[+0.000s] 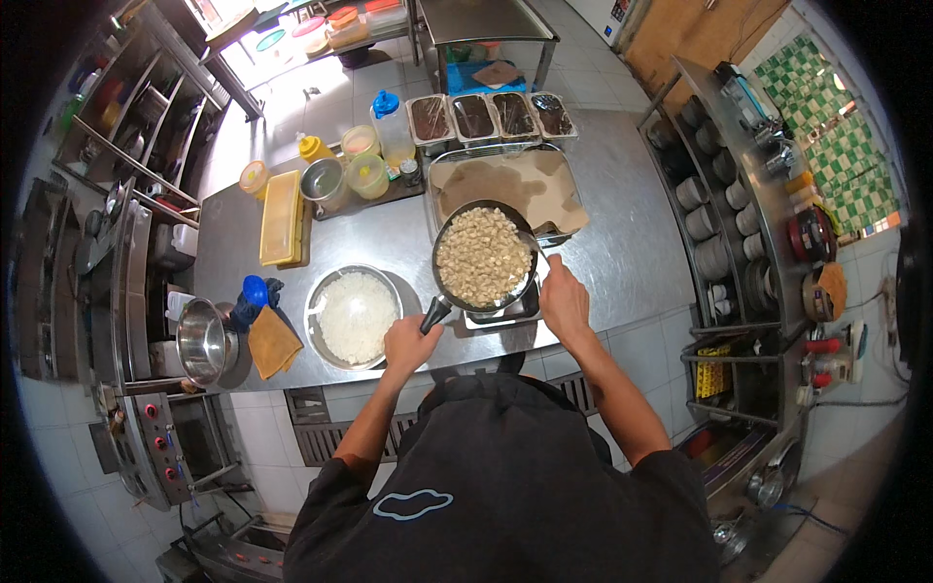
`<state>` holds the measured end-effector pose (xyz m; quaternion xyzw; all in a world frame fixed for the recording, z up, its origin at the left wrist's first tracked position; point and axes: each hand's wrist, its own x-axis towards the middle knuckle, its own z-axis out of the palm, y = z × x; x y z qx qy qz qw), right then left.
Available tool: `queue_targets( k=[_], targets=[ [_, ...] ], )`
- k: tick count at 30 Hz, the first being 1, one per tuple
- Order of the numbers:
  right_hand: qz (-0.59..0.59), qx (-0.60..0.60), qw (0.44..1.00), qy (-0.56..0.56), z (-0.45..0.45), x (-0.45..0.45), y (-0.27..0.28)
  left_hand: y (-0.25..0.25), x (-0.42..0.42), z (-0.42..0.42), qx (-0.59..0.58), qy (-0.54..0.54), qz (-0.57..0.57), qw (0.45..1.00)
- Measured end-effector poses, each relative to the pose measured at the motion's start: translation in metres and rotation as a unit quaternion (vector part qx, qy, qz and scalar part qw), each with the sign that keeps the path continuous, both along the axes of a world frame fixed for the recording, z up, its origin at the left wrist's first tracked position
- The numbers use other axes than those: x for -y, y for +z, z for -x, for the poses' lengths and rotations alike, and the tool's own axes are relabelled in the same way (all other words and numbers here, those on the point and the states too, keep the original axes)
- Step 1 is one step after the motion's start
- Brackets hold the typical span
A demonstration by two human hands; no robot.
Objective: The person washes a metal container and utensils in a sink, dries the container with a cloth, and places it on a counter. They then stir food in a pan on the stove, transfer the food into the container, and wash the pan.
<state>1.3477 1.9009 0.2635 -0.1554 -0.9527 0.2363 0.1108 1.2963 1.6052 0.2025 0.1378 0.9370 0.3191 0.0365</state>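
My left hand (412, 344) grips the black handle of a frying pan (438, 306). Small pale chopped pieces of food (483, 256), perhaps diced meat, fill the pan. In my right hand (563, 299) is a metal utensil (537, 248), a spoon or spatula, whose far end meets the food at the pan's right rim. The pan is above a small appliance (503, 315), maybe a portable stove or scale, largely hidden beneath it. Left of the pan, a steel bowl of white rice (357, 317) stands close to my left hand. Behind the pan lies a paper-lined tray (510, 186).
The steel table (634, 240) carries several film-covered containers (477, 118) at the back. Bottles and tubs, a squeeze bottle (313, 148) among them, stand back left beside a yellow lidded box (280, 218). An orange cloth (273, 342) and an empty-looking steel bowl (204, 342) lie left. Shelves of dishes (721, 211) are right.
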Motion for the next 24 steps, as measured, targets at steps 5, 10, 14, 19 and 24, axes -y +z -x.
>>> queue_targets(
  k=[5,10,14,19,24],
  targets=[
    [0.043,0.035,0.998,0.011,-0.019,0.0,-0.018,0.003,-0.006,0.0,-0.005,0.003,0.019,1.0],
    [0.076,0.027,0.996,0.029,-0.037,0.007,-0.016,0.002,-0.009,0.003,-0.006,0.005,0.025,1.0],
    [0.06,0.018,0.998,0.032,-0.045,0.011,-0.016,0.006,-0.011,0.004,0.006,0.003,0.025,1.0],
    [0.04,-0.007,0.999,0.036,-0.054,0.013,-0.021,0.002,-0.011,0.005,-0.006,-0.004,0.029,1.0],
    [0.035,-0.029,0.998,0.041,-0.064,0.01,-0.017,0.002,-0.011,0.006,-0.007,-0.011,0.03,0.999]
  ],
)
